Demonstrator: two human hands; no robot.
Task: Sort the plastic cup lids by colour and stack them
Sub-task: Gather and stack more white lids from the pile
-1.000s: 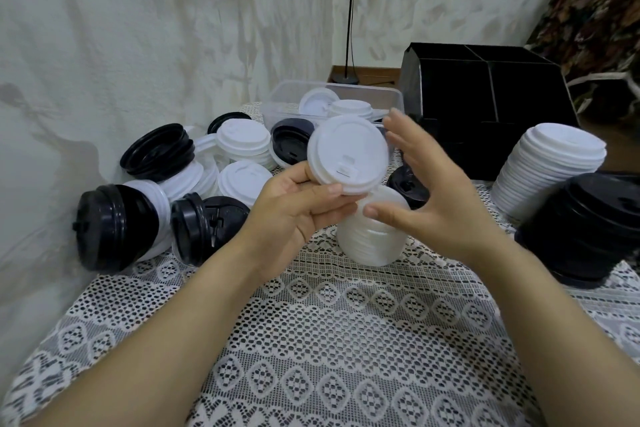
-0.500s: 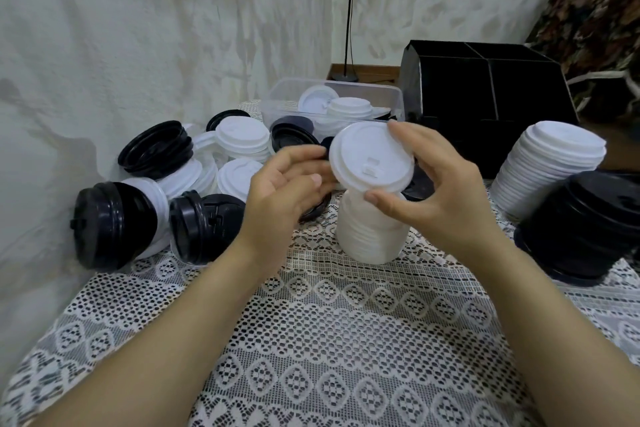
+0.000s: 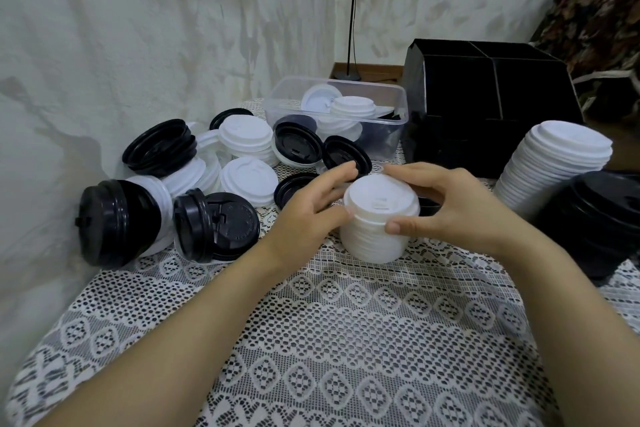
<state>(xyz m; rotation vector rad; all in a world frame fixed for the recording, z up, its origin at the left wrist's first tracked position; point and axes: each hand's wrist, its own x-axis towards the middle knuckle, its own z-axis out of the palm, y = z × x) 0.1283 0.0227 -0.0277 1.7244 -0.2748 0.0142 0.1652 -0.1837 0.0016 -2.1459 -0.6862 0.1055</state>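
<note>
White lid (image 3: 380, 198) (ridged stack (image 3: 372, 240) beneath)

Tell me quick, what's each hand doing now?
Left hand: grips the top white lid on the short white stack.
Right hand: grips the same lid.

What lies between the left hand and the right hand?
The short white lid stack, which the left hand and the right hand hold; head view.

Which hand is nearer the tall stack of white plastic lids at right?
Right: the right hand sits just left of the tall white lid stack; the left hand lies farther left.
</note>
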